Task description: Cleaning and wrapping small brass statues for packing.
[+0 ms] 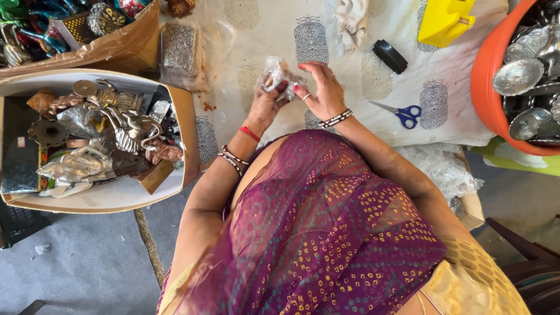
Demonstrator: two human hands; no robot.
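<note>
- Clear crinkled plastic wrap around a small silvery object (279,74) is pinched between both hands, held above the white cloth with printed grey motifs (350,41) that covers the work surface.
- The left hand (265,102) is closed on the bundle's lower side; the right hand (321,87) grips its right edge with fingertips curled in.
- What sits inside the wrap is too blurred to name.
- Blue-handled scissors (402,114) lie on the cloth just right of the right wrist, with a black ribbed comb-like piece (389,56) and a yellow plastic holder (444,20) farther up.
- A cardboard box of metal figurines (99,137) stands at the left; an orange tub of silver bowls (487,87) at the right.
- Risk, as I judge it: the slick film could slip from the fingertips and drop the piece onto the cloth, or tear if pulled hard.
- A wide sweep of the right forearm could catch the scissors.
</note>
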